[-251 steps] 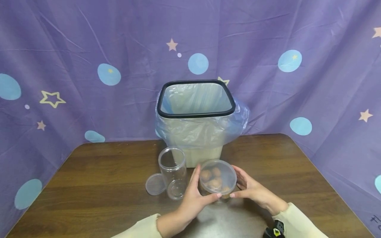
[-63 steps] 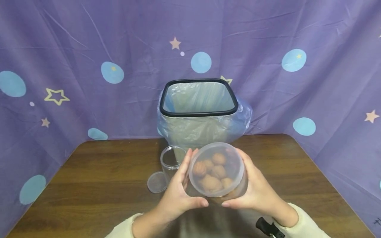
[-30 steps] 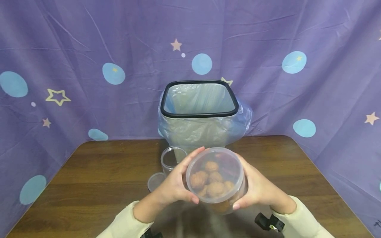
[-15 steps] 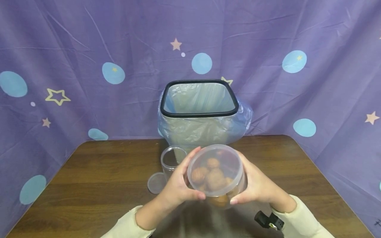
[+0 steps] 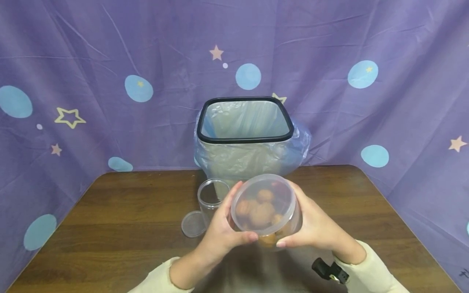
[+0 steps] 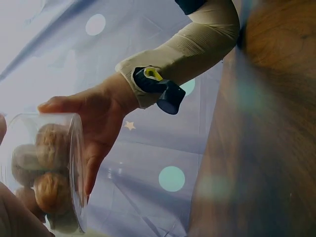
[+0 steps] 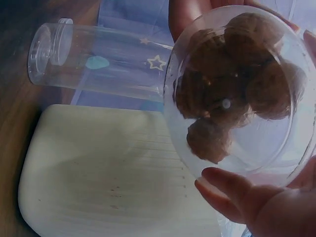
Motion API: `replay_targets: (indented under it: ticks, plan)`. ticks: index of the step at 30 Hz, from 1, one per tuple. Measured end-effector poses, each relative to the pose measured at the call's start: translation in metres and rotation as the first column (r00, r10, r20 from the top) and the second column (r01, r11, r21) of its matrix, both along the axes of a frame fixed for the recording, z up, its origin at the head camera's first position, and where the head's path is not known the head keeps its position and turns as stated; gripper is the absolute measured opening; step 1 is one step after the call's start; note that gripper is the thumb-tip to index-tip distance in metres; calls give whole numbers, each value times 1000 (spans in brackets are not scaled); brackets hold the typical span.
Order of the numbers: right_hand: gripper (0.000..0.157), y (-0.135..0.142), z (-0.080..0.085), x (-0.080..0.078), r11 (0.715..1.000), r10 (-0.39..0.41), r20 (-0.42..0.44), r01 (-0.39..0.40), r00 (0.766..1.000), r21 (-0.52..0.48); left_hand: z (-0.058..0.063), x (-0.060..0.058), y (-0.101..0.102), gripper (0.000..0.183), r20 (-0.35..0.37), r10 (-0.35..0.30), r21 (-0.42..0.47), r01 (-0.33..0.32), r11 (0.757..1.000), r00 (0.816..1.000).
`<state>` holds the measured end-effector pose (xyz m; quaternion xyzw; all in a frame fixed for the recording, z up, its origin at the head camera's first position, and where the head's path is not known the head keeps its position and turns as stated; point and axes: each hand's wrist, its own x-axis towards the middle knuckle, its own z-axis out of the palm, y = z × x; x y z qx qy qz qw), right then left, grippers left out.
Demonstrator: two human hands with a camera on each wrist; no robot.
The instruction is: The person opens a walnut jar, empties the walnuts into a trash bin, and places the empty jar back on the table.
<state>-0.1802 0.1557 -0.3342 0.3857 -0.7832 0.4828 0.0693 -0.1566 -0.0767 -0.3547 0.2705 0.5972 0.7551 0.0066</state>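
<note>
Between my two hands is a clear plastic jar (image 5: 291,228) with a frosted lid (image 5: 253,185) on it, raised off the table. Several walnuts (image 6: 52,190) lie loose inside, showing blurred through the lid. My left hand (image 5: 221,232) grips the jar's left side, thumb at the front below the lid. On the opposite side my right hand (image 5: 316,226) grips it, its thumb also at the front. The jar's bottom, walnuts (image 7: 266,89) behind it, faces the right wrist view. Most fingers are hidden behind the jar in the head view.
A tall, open clear jar (image 5: 210,207) stands left of my hands, with a lid (image 5: 193,224) flat on the table beside it. Behind them is a pale bin (image 5: 242,160) with a black rim and a bluish liner. A purple curtain (image 5: 176,81) surrounds the wooden table (image 5: 128,219).
Since the oldest frame, both hands have lifted the walnut jar from low over the table. Over the last second it has risen slightly and tilted, and the walnuts have shifted inside.
</note>
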Motion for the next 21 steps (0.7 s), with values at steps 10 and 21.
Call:
replay_targets:
  ticks: [10,21]
  plan:
    - [116,-5,1,3,989,-139,-81,143,987,48,-2,6,8,117,136,85,-33,-81,996,987]
    - [115,0,2,3,981,-178,-64,182,982,60,-8,3,5,118,32,11,-3,-11,1000,999]
